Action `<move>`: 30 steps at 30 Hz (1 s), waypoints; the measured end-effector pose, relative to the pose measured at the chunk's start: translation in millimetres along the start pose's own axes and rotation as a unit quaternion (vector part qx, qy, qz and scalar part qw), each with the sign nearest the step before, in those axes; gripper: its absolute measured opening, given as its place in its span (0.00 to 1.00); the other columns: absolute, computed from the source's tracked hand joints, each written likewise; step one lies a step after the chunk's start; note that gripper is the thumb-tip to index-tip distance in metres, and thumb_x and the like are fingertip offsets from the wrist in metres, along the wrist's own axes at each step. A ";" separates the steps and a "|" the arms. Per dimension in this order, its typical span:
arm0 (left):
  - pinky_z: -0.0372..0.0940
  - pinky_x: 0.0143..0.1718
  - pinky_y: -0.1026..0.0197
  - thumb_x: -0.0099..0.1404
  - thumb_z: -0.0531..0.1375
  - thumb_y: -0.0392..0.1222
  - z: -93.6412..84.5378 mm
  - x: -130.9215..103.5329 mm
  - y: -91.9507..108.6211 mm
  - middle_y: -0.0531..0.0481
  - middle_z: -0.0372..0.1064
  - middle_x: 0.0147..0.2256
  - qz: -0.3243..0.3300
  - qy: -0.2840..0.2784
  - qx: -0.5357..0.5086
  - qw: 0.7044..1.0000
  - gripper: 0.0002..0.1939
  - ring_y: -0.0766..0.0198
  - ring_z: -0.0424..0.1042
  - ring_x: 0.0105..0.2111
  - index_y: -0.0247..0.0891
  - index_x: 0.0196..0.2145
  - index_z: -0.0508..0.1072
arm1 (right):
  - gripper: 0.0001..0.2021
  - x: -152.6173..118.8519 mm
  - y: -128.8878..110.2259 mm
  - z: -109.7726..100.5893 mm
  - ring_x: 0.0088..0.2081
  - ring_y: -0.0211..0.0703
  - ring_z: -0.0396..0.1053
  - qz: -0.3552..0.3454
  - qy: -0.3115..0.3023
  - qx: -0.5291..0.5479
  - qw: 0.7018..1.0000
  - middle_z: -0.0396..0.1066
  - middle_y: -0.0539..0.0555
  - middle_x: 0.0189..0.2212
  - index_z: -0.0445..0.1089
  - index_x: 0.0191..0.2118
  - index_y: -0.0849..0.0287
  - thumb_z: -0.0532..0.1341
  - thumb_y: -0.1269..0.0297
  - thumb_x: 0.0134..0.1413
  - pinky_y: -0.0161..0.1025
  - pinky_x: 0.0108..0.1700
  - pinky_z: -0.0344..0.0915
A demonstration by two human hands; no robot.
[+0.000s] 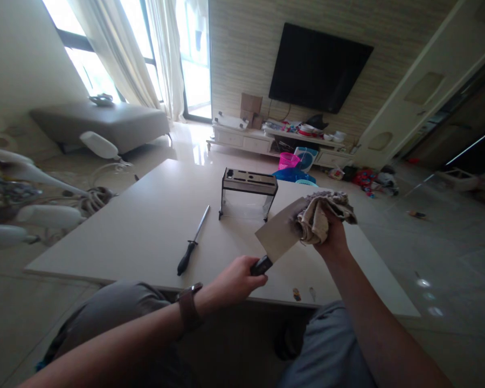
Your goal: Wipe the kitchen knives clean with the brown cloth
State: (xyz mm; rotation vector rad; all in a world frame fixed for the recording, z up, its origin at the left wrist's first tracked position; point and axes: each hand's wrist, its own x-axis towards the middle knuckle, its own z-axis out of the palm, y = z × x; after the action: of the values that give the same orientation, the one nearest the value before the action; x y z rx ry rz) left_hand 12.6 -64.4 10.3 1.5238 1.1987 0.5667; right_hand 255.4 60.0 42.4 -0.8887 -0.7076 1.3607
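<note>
My left hand (242, 277) is closed around the black handle of a cleaver (281, 229), whose broad blade points up and to the right above the table. A bunched grey-brown cloth (317, 218) is in my right hand (334, 237); it covers the far end of the blade. The fingers of that hand are partly hidden by the cloth. To the left, a honing steel (192, 245) with a black handle lies on the white table (145, 226). Beyond the cleaver stands a knife block (248, 194) with a slotted dark top and clear sides.
Two small items, a yellow-and-dark trinket (296, 294) and a pale one (312, 293), lie near the table's front edge. A pink basket (289, 160) and a blue basin (293, 176) are past the far edge. White lamp-like shades (50, 214) stand at the left.
</note>
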 end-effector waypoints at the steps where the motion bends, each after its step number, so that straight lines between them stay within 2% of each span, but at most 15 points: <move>1: 0.52 0.24 0.63 0.60 0.60 0.48 -0.3 0.0 0.2 0.56 0.59 0.23 -0.004 0.001 -0.011 1.000 0.11 0.67 0.58 0.23 0.36 0.30 0.69 | 0.11 0.4 1.4 -0.6 0.40 0.50 0.79 0.007 0.000 -0.001 1.000 0.81 0.46 0.34 0.77 0.37 0.48 0.71 0.55 0.46 0.51 0.48 0.75; 7: 0.49 0.22 0.65 0.62 0.59 0.45 -2.0 3.7 -1.5 0.58 0.56 0.21 0.006 0.057 -0.051 0.997 0.10 0.70 0.55 0.20 0.39 0.27 0.62 | 0.13 -5.5 13.0 5.8 0.38 0.50 0.79 0.066 -0.005 0.005 0.998 0.81 0.47 0.32 0.76 0.36 0.50 0.73 0.56 0.43 0.49 0.45 0.77; 13: 0.50 0.22 0.66 0.62 0.59 0.44 -0.7 8.1 -6.6 0.59 0.56 0.20 0.028 0.090 -0.062 0.994 0.09 0.71 0.55 0.19 0.38 0.29 0.63 | 0.18 -34.5 46.7 29.2 0.37 0.52 0.79 0.155 -0.050 -0.012 0.987 0.81 0.49 0.32 0.76 0.36 0.53 0.76 0.56 0.36 0.50 0.47 0.76; 18: 0.54 0.21 0.67 0.62 0.60 0.45 0.0 11.1 -7.7 0.59 0.58 0.19 0.044 0.117 -0.126 0.984 0.09 0.71 0.57 0.18 0.36 0.33 0.68 | 0.19 -52.6 68.0 43.6 0.43 0.54 0.79 0.150 -0.067 0.008 0.986 0.81 0.50 0.35 0.75 0.37 0.52 0.76 0.56 0.36 0.49 0.49 0.75; 25: 0.50 0.15 0.69 0.62 0.60 0.50 2.1 12.0 -4.9 0.63 0.55 0.16 0.023 0.140 -0.238 0.961 0.13 0.72 0.54 0.13 0.40 0.32 0.63 | 0.17 -48.2 61.2 33.7 0.42 0.53 0.77 0.113 -0.106 0.019 0.988 0.81 0.49 0.32 0.75 0.34 0.51 0.76 0.53 0.38 0.49 0.50 0.73; 28: 0.53 0.17 0.68 0.62 0.61 0.47 2.1 10.9 -5.3 0.61 0.59 0.18 0.038 0.149 -0.195 0.969 0.10 0.71 0.58 0.15 0.39 0.33 0.66 | 0.16 -51.5 62.5 34.0 0.44 0.54 0.77 0.112 -0.125 0.011 0.986 0.80 0.49 0.32 0.75 0.34 0.51 0.75 0.54 0.38 0.50 0.51 0.73; 30: 0.59 0.23 0.67 0.62 0.61 0.42 2.2 9.7 -6.3 0.56 0.67 0.22 0.071 0.158 -0.134 0.976 0.07 0.69 0.64 0.21 0.36 0.34 0.70 | 0.16 -55.9 65.1 37.2 0.44 0.55 0.77 0.111 -0.136 -0.001 0.984 0.80 0.50 0.33 0.75 0.34 0.52 0.75 0.53 0.39 0.51 0.51 0.73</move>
State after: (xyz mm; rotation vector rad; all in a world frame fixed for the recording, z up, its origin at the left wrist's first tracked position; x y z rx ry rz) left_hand 15.7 -57.2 1.5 1.3254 1.1976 1.0541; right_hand 184.6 8.5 9.3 -0.8083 -0.8360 1.7033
